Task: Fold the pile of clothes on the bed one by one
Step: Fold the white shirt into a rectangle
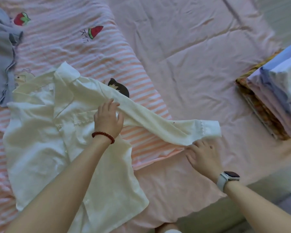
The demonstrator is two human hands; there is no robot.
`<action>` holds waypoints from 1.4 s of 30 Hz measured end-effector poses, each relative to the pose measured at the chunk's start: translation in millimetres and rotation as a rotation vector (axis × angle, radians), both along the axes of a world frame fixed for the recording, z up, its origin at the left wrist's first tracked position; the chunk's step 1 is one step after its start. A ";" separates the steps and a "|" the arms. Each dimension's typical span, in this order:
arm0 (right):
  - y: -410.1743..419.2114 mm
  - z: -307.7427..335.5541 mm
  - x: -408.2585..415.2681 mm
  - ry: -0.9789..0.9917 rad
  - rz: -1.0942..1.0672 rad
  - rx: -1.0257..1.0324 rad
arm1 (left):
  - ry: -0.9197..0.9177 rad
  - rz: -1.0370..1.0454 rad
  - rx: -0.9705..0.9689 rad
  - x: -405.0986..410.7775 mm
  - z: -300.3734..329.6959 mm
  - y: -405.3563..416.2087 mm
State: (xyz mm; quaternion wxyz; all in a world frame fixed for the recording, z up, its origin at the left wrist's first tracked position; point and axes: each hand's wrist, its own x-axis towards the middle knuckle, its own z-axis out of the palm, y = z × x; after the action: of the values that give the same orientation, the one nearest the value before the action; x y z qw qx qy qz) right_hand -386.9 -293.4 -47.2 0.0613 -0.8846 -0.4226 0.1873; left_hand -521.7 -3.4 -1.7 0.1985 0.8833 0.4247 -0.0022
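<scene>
A cream-white long-sleeved shirt [45, 132] lies spread face up on the striped pink blanket [74, 52], collar toward the far left. Its right sleeve [158, 121] stretches out toward the right. My left hand [107, 118], with a red bead bracelet on the wrist, rests on the shirt at the shoulder where the sleeve begins, fingers curled over the fabric. My right hand [202, 153], a watch on its wrist, pinches the lower edge of the sleeve near the cuff [210, 128].
A blue-grey garment [2, 61] lies crumpled at the far left. A stack of folded clothes [274, 91] sits at the right on the plain pink sheet [191, 47]. The bed's edge runs along the lower right.
</scene>
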 end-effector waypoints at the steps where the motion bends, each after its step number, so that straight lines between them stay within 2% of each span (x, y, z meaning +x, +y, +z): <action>1: -2.5 0.6 -5.5 0.150 -0.214 -0.041 | 0.085 -0.096 0.019 6.5 -2.7 7.4; 3: 1.6 1.2 -10.6 0.551 -0.756 0.015 | 0.250 -0.261 0.057 21.6 -8.0 22.6; 5: 15.8 -2.9 -7.1 0.883 -1.271 0.285 | 0.348 -0.301 0.042 36.8 -9.3 35.9; 7: 32.5 -5.0 3.7 1.098 -1.592 0.518 | 0.417 -0.286 0.006 50.2 -8.4 48.2; 9: 47.6 -6.6 19.4 1.186 -1.742 0.693 | 0.505 -0.328 0.012 60.0 -5.8 58.7; 10: 53.9 -5.1 27.3 1.180 -1.748 0.762 | 0.528 -0.380 0.017 63.9 -2.4 62.7; 12: 66.2 6.7 44.9 1.020 -1.607 0.810 | 0.493 -0.473 -0.004 69.3 7.4 68.4; 13: 72.4 16.1 54.4 0.928 -1.508 0.821 | 0.434 -0.474 -0.034 69.7 12.5 71.1; 15: 85.3 37.1 75.6 0.855 -1.341 0.898 | 0.239 -0.335 -0.112 67.7 24.0 79.1; 18: 102.4 67.2 115.8 0.900 -1.188 1.086 | -0.045 -0.128 -0.212 61.5 43.1 95.7; 22: 122.3 72.8 158.4 1.010 -1.170 1.256 | -0.133 -0.096 -0.187 60.5 49.4 95.2; 24: 123.4 57.3 165.3 1.067 -1.266 1.232 | -0.105 -0.123 -0.092 59.5 43.1 81.9; 27: 112.6 23.2 155.5 1.184 -1.474 0.962 | -0.023 -0.182 0.058 48.2 22.0 55.2; 29: 106.4 6.0 143.6 1.224 -1.564 0.786 | 0.133 -0.223 0.068 37.3 6.4 34.9; 31: 107.7 -3.3 134.0 1.264 -1.578 0.736 | 0.315 -0.257 0.013 28.2 -10.2 22.5; 34: 118.4 -7.4 131.5 1.346 -1.587 0.753 | 0.490 -0.291 -0.087 27.5 -20.2 22.3; 38: 138.9 -6.7 137.8 1.395 -1.649 0.858 | 0.538 -0.274 -0.159 37.5 -21.6 32.4; 40: 147.7 -7.9 139.6 1.275 -1.661 0.946 | 0.559 -0.273 -0.198 41.4 -21.7 35.0; 42: 152.1 -4.5 138.1 1.045 -1.555 0.976 | 0.582 -0.281 -0.229 44.3 -21.4 38.6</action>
State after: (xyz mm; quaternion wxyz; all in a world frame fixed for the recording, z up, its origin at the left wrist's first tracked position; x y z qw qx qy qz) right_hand -248.8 -141.3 -51.7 0.6881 -0.6009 0.3097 0.2637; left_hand -477.4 35.3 -23.1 0.1649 0.8675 0.3345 -0.3291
